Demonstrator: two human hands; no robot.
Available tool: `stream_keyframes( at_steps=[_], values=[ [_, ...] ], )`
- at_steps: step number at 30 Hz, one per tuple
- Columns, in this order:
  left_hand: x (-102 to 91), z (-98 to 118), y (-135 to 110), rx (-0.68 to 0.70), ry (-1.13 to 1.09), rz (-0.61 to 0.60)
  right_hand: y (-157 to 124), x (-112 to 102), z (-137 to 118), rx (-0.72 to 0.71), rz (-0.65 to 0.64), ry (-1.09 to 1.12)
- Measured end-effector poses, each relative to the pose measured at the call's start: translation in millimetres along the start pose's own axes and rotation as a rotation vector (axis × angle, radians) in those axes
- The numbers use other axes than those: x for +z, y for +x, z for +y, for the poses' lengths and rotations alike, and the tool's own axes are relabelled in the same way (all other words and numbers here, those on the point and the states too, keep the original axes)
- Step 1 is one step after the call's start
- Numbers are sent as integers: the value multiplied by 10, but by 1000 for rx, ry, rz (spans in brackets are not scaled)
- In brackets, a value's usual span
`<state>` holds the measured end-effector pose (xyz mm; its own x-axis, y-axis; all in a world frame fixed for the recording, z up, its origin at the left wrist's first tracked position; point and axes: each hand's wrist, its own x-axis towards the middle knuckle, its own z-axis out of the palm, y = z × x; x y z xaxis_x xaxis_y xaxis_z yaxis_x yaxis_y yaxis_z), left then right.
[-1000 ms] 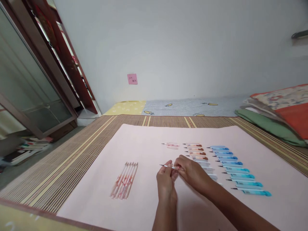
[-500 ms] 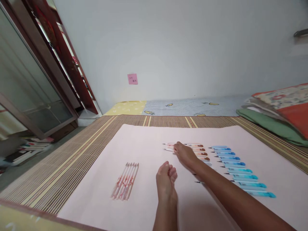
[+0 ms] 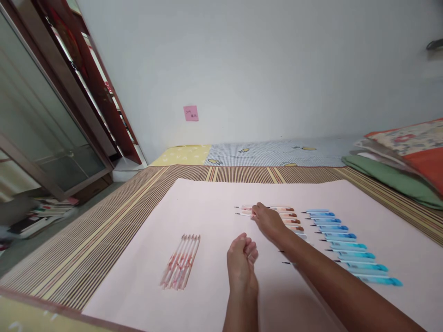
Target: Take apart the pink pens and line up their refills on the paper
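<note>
My right hand (image 3: pixel 268 220) reaches forward over a pink sheet (image 3: pixel 207 216), fingers pinched on a pink pen (image 3: pixel 244 214) lying beside another at the head of a short row. My left hand (image 3: pixel 241 263) hovers nearer to me, fingers loosely curled, holding nothing that I can see. To the right of my right hand lie a row of brown-capped pens (image 3: pixel 289 220) and a row of blue pens (image 3: pixel 341 242), partly hidden by my right arm. A bundle of thin pink refills (image 3: pixel 182 259) lies to the left.
The pink sheet rests on a striped woven mat (image 3: pixel 104 221). Folded bedding (image 3: pixel 401 166) is stacked at the right. A glass-doored cabinet (image 3: pixel 41 115) and a pile of books (image 3: pixel 38 214) stand at the left. A pink sticky note (image 3: pixel 191 113) is on the wall.
A second ago both hands held one pen together. My right hand has carried it forward to the short pink row; my left hand let go and stayed back, curled.
</note>
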<state>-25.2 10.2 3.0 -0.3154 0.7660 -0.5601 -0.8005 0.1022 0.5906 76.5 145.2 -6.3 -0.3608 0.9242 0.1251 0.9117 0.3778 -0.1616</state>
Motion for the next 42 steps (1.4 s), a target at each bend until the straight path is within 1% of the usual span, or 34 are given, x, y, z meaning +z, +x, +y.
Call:
stream_keyframes(
  at_steps=[5, 8, 12, 16, 25, 32, 42],
  values=[
    [6, 10, -14, -20, -1, 10, -12, -154, 205, 51, 27, 32],
    [11, 9, -14, -15, -4, -1, -17, -203, 247, 41, 5, 41],
    [9, 10, -3, -12, -12, 1, -36, -133, 158, -37, -22, 31],
    [0, 22, 13, -33, -19, 4, -41, -53, 76, -39, -28, -1],
    [-11, 36, 4, -43, -11, 12, 3, -23, -72, -72, -46, -81],
    [-9, 38, 9, -51, -15, 10, 56, 31, -89, -89, -44, -131],
    [-26, 13, 36, -54, -13, 0, 63, 21, -118, -92, -56, -180]
  ],
)
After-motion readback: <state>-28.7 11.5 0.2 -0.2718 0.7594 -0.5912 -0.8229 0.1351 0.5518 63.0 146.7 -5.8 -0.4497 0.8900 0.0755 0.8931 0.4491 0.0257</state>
